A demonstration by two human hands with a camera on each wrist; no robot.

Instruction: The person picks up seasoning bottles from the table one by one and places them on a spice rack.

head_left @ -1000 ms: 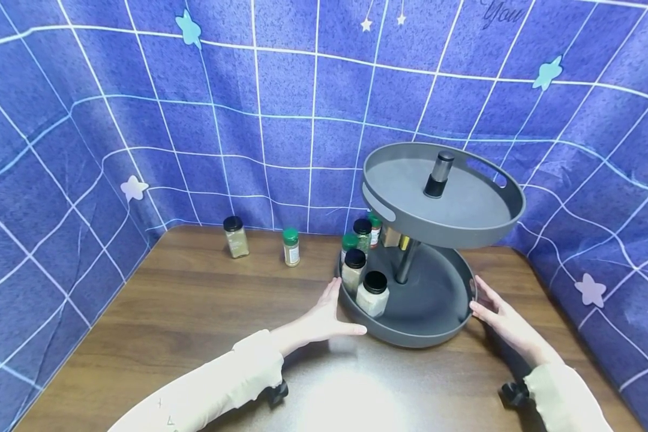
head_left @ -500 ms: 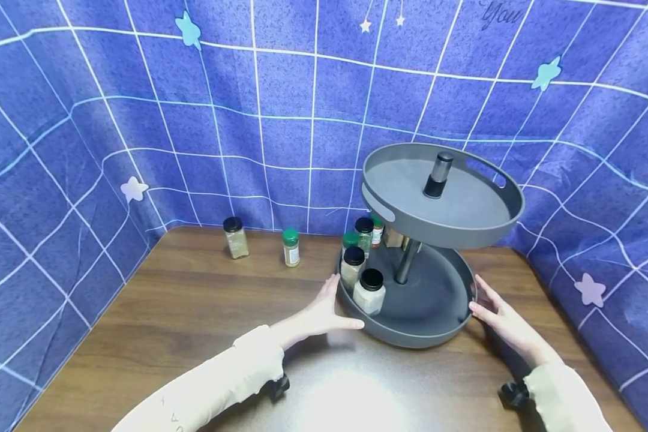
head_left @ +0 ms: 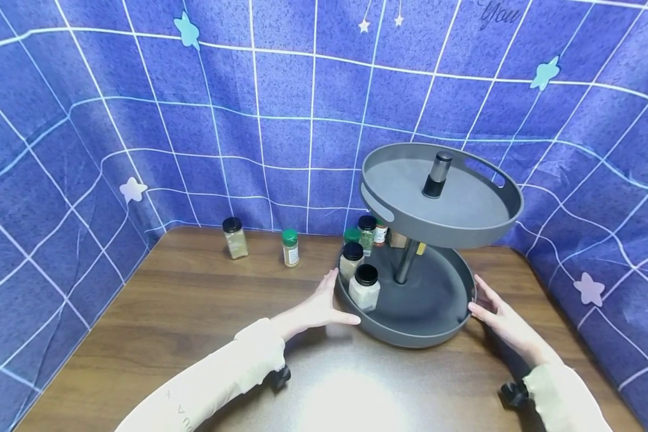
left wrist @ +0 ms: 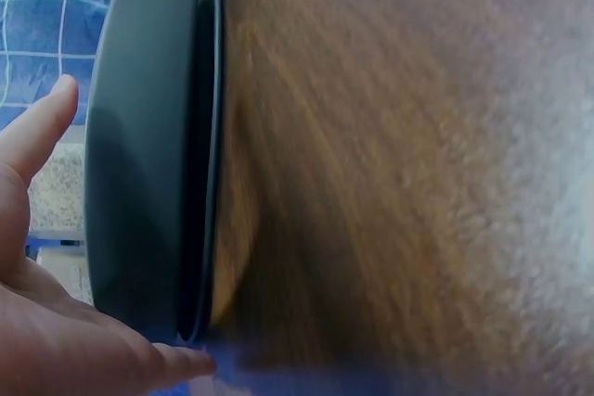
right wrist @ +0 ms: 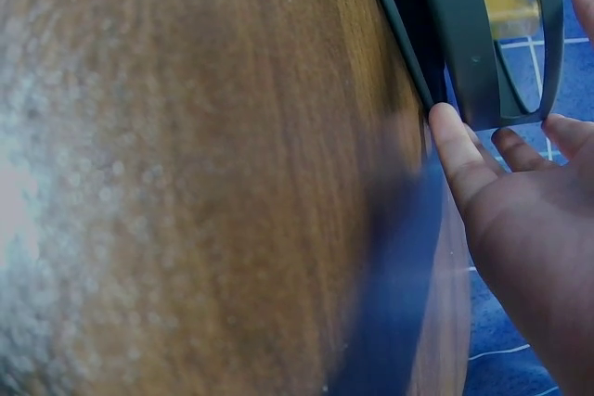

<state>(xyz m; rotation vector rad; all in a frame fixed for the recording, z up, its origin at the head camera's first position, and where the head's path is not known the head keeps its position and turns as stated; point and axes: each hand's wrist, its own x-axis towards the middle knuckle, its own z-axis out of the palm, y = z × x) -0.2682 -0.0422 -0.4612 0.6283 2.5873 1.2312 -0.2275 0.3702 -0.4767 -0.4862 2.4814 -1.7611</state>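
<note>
A dark grey two-tier turntable has an upper tray (head_left: 477,201) on a central post above its lower tray (head_left: 432,300). My left hand (head_left: 321,307) is at the lower tray's left rim, fingers straight and thumb spread along the front. On the right, my right hand (head_left: 499,315) touches the rim with extended fingertips (right wrist: 445,120), beside a handle slot. Inside the lower tray's left side stand a black-capped jar of white powder (head_left: 365,296), a second black-capped jar (head_left: 350,265) and a black-capped herb jar (head_left: 366,237). Other spice containers behind them are partly hidden.
A black-capped spice jar (head_left: 236,241) and a green-capped spice bottle (head_left: 290,251) stand at the back left of the wooden table (head_left: 194,312). A blue gridded curtain (head_left: 281,138) hangs behind and at both sides.
The lower tray has turned clockwise seen from above: the front jars moved left and back, the rear ones right. My left hand shifted slightly back; the right hand stayed nearly still.
</note>
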